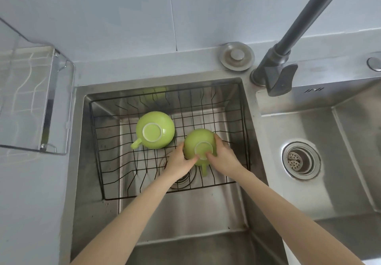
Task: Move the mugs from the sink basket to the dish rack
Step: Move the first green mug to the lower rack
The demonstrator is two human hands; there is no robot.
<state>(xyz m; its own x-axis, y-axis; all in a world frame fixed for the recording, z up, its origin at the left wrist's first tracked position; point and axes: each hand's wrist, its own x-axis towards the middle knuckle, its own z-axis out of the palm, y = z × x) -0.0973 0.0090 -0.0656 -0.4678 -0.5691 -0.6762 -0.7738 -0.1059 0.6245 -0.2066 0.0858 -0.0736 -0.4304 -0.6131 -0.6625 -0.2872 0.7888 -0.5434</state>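
Two green mugs stand upside down in the black wire sink basket (99,141) inside the left sink bowl. The left mug (155,129) sits alone, its handle pointing to the lower left. My left hand (180,162) and my right hand (223,157) clasp the right mug (199,141) from both sides, thumbs on its upturned base; its handle points toward me between my wrists. The dish rack (51,99), a clear-walled metal frame, stands on the counter at the far left and holds nothing that I can see.
A dark faucet (288,48) rises at the upper right, between the two bowls. The right sink bowl (329,132) has a round drain strainer (300,160). A round metal cap (236,56) sits on the ledge behind the basket. The tiled wall is close behind.
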